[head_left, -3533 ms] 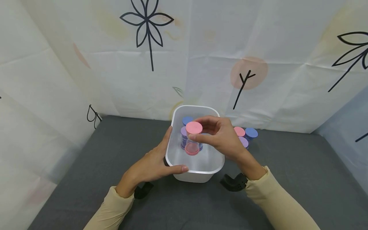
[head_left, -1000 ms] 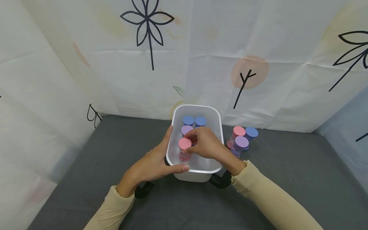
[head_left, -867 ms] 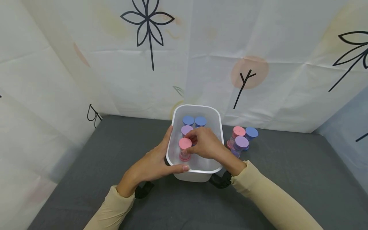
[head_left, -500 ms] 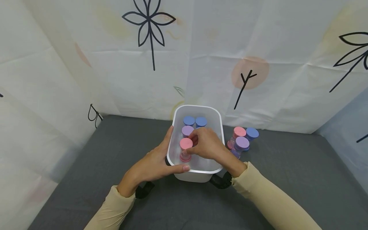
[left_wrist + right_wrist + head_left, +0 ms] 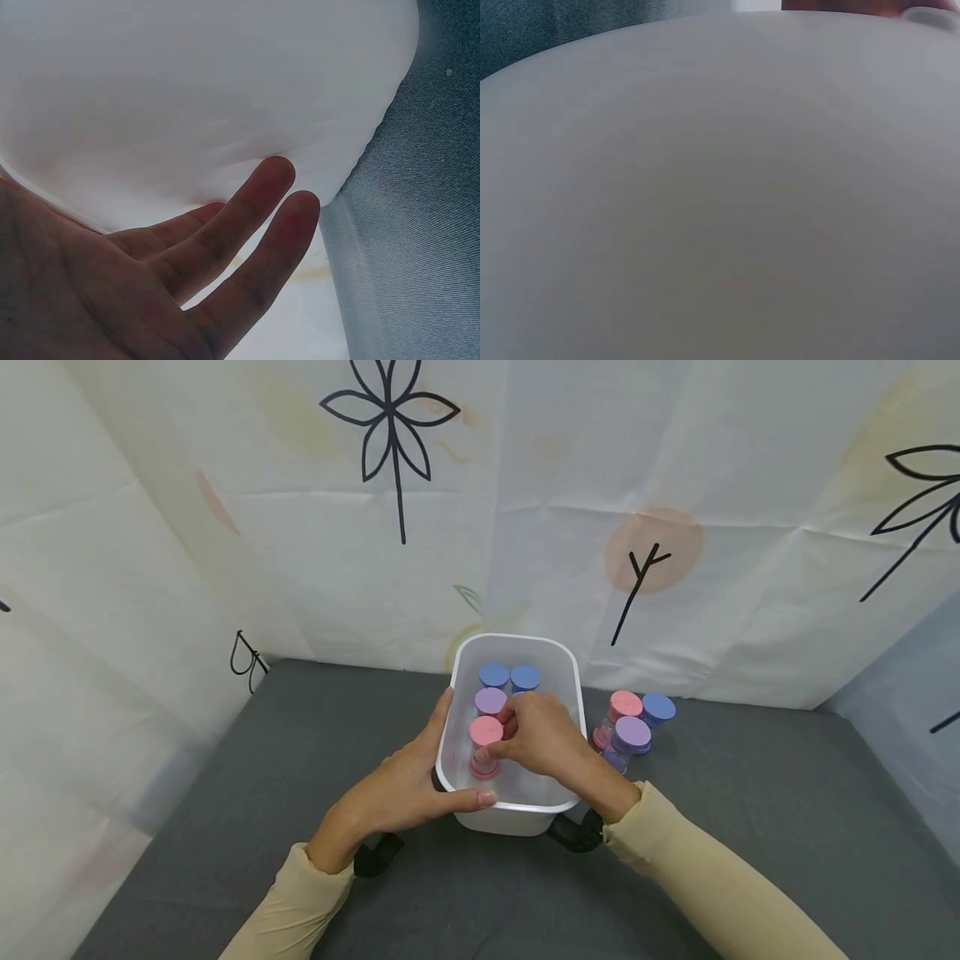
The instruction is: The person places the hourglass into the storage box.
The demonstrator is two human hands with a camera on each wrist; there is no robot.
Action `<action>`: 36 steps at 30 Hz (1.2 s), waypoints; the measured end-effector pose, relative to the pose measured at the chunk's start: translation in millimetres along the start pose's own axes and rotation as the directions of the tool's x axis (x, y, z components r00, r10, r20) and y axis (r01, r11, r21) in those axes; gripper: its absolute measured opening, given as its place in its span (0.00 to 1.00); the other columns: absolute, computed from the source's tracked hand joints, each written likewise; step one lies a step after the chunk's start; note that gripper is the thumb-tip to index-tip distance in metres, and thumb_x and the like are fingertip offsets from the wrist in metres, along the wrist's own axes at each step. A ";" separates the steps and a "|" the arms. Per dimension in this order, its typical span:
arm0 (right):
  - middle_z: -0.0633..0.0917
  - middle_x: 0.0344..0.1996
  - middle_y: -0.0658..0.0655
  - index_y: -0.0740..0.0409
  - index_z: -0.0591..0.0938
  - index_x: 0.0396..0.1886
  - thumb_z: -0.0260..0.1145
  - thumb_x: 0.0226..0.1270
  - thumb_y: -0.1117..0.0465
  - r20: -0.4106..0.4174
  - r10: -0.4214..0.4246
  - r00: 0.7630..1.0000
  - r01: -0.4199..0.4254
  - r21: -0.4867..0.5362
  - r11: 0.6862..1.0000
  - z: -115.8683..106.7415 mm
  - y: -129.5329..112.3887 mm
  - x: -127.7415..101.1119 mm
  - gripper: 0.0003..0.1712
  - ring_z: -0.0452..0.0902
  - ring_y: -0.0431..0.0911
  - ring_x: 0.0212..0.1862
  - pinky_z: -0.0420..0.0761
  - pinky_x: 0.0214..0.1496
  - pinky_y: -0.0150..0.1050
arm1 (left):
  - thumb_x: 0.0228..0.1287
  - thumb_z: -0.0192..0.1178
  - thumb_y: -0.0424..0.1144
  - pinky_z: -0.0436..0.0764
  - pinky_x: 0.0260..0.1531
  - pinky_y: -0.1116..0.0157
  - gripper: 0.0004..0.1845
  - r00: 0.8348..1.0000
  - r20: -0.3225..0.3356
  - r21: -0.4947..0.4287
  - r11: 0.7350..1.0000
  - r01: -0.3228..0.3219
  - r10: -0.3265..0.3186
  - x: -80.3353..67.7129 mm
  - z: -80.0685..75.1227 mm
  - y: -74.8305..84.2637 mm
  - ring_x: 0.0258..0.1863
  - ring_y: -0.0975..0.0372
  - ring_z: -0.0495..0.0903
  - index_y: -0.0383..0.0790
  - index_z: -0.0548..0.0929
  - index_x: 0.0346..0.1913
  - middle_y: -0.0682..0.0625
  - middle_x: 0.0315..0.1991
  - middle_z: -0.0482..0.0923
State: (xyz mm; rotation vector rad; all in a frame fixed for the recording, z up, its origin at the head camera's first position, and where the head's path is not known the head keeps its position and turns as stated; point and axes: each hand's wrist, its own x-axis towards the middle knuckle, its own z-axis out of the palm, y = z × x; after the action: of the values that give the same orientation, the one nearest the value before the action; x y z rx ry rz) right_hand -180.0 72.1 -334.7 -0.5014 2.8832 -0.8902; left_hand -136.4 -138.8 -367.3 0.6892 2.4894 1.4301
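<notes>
In the head view my left hand (image 5: 401, 785) rests against the left side of a white plastic tub (image 5: 517, 807), thumb at the near rim. The left wrist view shows its fingers (image 5: 259, 195) extended along the tub's outer wall. My right hand (image 5: 547, 735) reaches into the tub and pinches a small clear container with a pink cap (image 5: 486, 731) and a pink base, standing upright near the left wall. Behind it in the tub are a purple-capped container (image 5: 491, 701) and two blue-capped ones (image 5: 494, 675). My right hand partly hides whatever lies under it.
Outside the tub, to its right, a pink-capped (image 5: 625, 705), a blue-capped (image 5: 658, 708) and a purple-capped container (image 5: 632, 734) stand close together. A dark grey cloth (image 5: 750, 810) covers the table. A patterned white curtain (image 5: 540, 568) hangs behind it.
Earlier my right hand held the pink-capped container higher, above the tub. It has lowered it inside, near the left wall. My left hand has kept its place on the tub.
</notes>
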 end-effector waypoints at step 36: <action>0.87 0.48 0.58 0.63 0.84 0.55 0.82 0.54 0.62 -0.304 -0.061 0.951 0.196 0.436 0.879 -29.5 25.9 -57.1 0.28 0.86 0.49 0.50 0.81 0.54 0.37 | 0.51 0.77 0.61 0.73 0.57 0.46 0.68 0.998 -0.024 -0.014 0.998 -0.056 0.056 3.0 1.7 -2.1 0.61 0.56 0.76 0.75 0.31 0.79 0.56 0.75 0.61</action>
State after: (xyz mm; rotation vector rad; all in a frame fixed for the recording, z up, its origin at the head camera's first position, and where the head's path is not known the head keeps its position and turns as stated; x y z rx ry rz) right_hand -138.6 126.9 -325.8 -0.5576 2.7353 -1.7431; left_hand -139.0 -136.9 -369.8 0.7491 2.4934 1.4829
